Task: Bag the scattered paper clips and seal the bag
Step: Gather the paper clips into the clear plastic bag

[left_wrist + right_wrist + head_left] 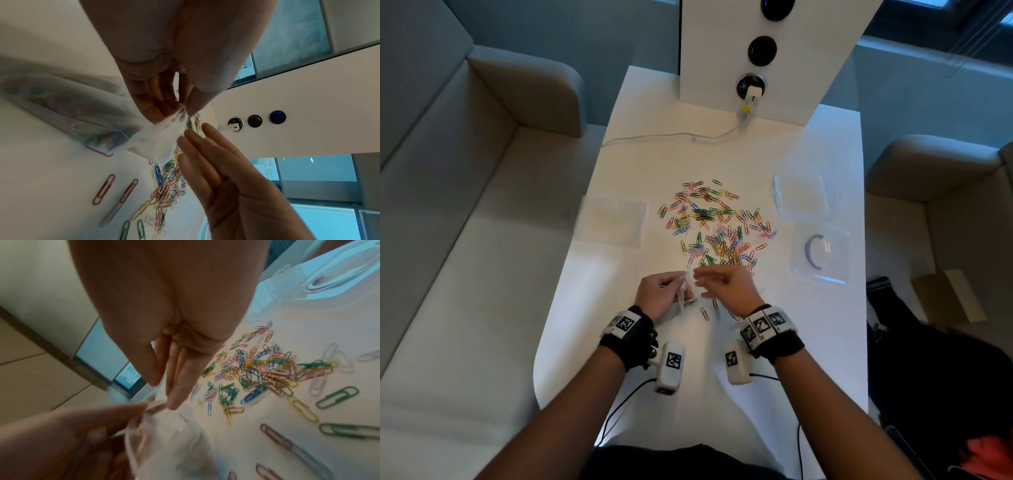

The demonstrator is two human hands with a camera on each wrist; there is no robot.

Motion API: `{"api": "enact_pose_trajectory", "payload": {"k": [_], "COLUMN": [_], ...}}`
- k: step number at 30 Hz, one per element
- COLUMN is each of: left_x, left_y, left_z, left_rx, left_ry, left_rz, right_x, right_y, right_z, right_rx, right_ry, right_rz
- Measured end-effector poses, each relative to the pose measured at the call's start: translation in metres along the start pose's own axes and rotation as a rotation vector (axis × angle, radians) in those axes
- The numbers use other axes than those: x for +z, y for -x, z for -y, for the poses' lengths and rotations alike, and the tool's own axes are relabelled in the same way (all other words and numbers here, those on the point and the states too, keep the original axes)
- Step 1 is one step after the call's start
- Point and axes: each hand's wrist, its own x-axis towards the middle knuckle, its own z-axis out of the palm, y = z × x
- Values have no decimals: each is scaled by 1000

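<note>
Coloured paper clips (714, 226) lie scattered in a heap at the middle of the white table (654, 164). A few more clips (705, 313) lie close to my hands. My left hand (674, 281) pinches the rim of a small clear bag (687, 291) that holds some clips. In the left wrist view the thumb and fingers (180, 110) grip the bag (156, 138) at its mouth. My right hand (705, 282) is beside the bag's mouth with straight fingers (170, 391) and holds nothing I can see. The bag (170, 443) is blurred in the right wrist view.
A flat clear bag (613, 222) lies left of the heap. Two clear bags (801, 198) lie to the right, one (820, 255) holding a curved purple piece. A white panel (774, 51) with a plugged charger (751, 92) and cable stands at the back. Sofas flank the table.
</note>
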Motion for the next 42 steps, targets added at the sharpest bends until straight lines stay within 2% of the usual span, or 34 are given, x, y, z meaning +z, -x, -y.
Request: {"api": "enact_pose_trajectory", "payload": {"k": [3,6,8,10,15,18,20,23,25,27,31,33,35,37,42], "left_x": [-4,-11,-17,-23,-31,-34,-35,-33,-32,-30,-23,-19,-15,-10,4], "left_y": [1,2,2,2,2,1,0,-1,-1,0,0,1,2,5,8], "left_z": [-5,-8,-10,-13,-23,-29,-33,-37,-38,-39,-38,-37,-36,-37,-36], "left_rx": [-17,-32,-35,-17,30,73,82,83,73,74,69,63,70,53,33], "left_ry": [1,27,27,-8,-40,-62,-58,-58,-51,-48,-62,-73,-94,-94,-119], "left_rz": [-1,0,-6,-16,-50,-69,-72,-78,-85,-85,-76,-60,-51,-49,-18], "right_x": [-33,-78,-99,-105,-85,-66,-57,-55,-59,-66,-77,-79,-76,-66,-28], "right_y": [-25,-61,-81,-97,-108,-101,-97,-92,-90,-86,-68,-54,-38,-24,-4], "right_z": [-10,-30,-41,-49,-53,-54,-57,-58,-57,-52,-46,-41,-30,-16,5], "right_rx": [47,174,219,211,67,-46,-114,-155,-118,-10,155,198,206,193,227], "right_ry": [89,461,614,664,729,922,1036,1013,942,782,336,17,-368,-629,-957], "right_rz": [-259,-455,-441,-374,-192,-113,-141,-200,-204,-265,-464,-497,-461,-397,-284]}}
